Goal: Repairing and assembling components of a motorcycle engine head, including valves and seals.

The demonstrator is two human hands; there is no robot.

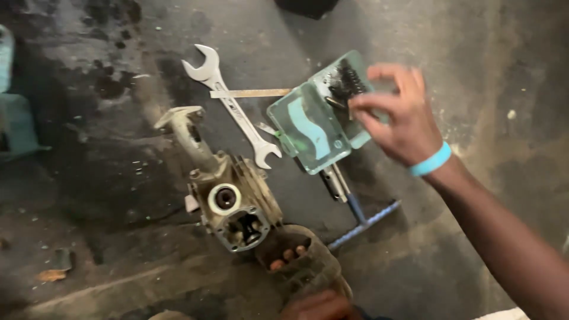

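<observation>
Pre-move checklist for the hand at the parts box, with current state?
1. Right hand over the clear parts box: ok.
2. Box lid open: ok.
3. Fingertips pinching a small part: cannot tell, blurred.
4. Engine casing sits on the floor apart from the box: ok.
5. Double-ended wrench lies free beside the box: ok.
6. Left hand at the frame's bottom edge, grip unclear: cannot tell.

Repair workshop: stained concrete floor [106, 249], open-ended spanner [232, 112] at 12 o'clock of a dismantled engine casing [234, 207], T-handle wrench [361, 219] at 3 o'clock.
</observation>
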